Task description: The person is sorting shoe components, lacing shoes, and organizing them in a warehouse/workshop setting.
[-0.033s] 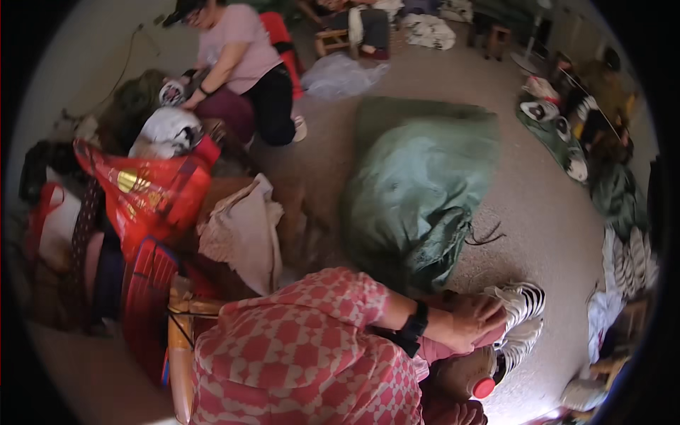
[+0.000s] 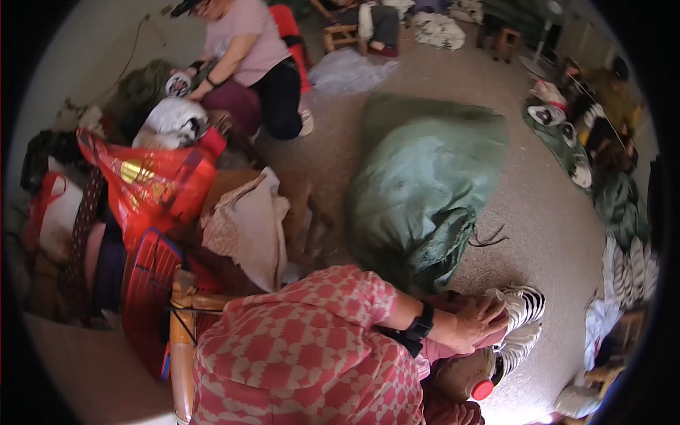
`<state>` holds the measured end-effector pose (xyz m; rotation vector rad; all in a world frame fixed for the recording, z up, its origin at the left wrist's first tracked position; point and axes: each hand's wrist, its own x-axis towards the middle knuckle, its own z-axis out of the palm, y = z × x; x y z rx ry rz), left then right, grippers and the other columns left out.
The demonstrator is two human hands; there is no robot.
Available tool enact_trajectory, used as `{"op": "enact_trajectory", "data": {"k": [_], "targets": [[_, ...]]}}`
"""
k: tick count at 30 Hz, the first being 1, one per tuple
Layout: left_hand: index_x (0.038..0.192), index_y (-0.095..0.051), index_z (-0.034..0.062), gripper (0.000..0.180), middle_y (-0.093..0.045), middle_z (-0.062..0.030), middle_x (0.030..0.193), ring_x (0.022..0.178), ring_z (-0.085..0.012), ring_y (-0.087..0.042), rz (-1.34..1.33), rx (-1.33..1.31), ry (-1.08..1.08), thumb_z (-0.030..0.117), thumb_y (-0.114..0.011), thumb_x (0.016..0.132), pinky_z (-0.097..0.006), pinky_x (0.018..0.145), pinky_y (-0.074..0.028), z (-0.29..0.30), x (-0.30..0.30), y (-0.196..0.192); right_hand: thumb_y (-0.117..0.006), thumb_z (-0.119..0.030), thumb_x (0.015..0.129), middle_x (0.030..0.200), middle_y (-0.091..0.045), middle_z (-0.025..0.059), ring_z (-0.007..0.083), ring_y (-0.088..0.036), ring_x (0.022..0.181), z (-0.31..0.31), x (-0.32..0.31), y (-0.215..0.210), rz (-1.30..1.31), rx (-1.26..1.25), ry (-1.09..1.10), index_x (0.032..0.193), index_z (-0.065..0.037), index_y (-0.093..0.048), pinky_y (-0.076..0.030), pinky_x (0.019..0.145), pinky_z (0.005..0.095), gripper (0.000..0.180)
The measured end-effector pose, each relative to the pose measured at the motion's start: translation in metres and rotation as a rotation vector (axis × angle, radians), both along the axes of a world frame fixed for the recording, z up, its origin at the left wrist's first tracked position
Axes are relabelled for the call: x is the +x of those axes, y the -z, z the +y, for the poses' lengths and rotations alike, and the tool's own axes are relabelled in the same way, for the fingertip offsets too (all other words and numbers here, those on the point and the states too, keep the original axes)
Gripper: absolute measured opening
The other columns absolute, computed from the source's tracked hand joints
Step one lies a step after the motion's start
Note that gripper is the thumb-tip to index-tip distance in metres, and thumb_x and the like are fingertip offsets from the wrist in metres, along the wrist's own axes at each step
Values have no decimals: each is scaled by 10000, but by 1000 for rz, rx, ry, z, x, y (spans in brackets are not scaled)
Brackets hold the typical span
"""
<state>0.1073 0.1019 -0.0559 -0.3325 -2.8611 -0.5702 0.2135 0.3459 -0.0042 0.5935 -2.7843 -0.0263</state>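
My left hand (image 2: 481,320), on an arm with a black wristband (image 2: 419,322), lies over my bent knee in pink-red trousers, holding nothing, its fingers laid out. At the lower edge, partly cut off, the fingers of my right hand (image 2: 464,413) rest side by side against the dark red trouser leg; no held thing shows there. Between the hands stands a container with a red cap (image 2: 482,389). Just past my left hand are my black-and-white striped shoes (image 2: 520,304). A large green woven sack (image 2: 425,177) lies on the floor ahead, its gathered end toward me.
A bamboo chair (image 2: 182,347) is at my side. Leftward are a red plastic bag (image 2: 152,188), a red slatted plastic piece (image 2: 150,283) and pale cloth (image 2: 248,219). Another person (image 2: 244,64) sits beyond, hands on a bundle. Sacks and striped shoes (image 2: 629,273) line the right.
The view has shifted slightly, so the room's things sit a little farther right and the picture is sharper. My hands keep their places.
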Motion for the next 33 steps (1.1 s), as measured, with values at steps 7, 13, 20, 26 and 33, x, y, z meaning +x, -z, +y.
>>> {"op": "enact_trajectory", "data": {"k": [7, 13, 20, 26, 33], "targets": [[1395, -362, 93, 963, -367, -201, 1356, 1144, -400, -420, -47, 145, -50, 344, -777, 564, -485, 754, -468, -15, -3, 0, -512, -260, 929, 1303, -536, 136, 358, -469, 1237, -4, -5, -19, -137, 112, -260, 1238, -102, -576, -296, 1073, 508, 353], [1378, -371, 84, 997, -305, -258, 1426, 1272, -456, -373, -173, 216, 160, 535, -787, 592, -531, 944, -444, -31, -13, 3, -530, -249, 907, 1270, -556, 127, 345, -482, 1223, -2, -13, -25, -212, 169, -426, 1207, -94, -591, -293, 1078, 503, 344], [1344, -413, 84, 1017, -344, -259, 1397, 1230, -443, -433, -125, 205, 177, 564, -806, 538, -487, 980, -428, -35, -19, 17, -551, -235, 880, 1233, -579, 116, 330, -497, 1205, 7, 5, -13, -289, 186, -523, 1171, -84, -609, -290, 1083, 497, 332], [1315, -426, 68, 996, -434, -236, 1306, 1164, -409, -484, -54, 209, 112, 514, -832, 523, -487, 950, -431, -40, -8, 18, -569, -223, 858, 1201, -599, 107, 317, -509, 1191, 10, 35, 13, -357, 163, -551, 1140, -76, -625, -288, 1088, 492, 322], [1339, -385, 36, 871, -427, -219, 1318, 1167, -405, -468, 97, 355, 334, 456, -774, 683, -490, 982, -413, -34, -8, -2, -589, -210, 832, 1163, -622, 97, 302, -524, 1173, 27, 40, 35, -197, 60, -250, 1103, -67, -642, -285, 1093, 486, 311]]}}
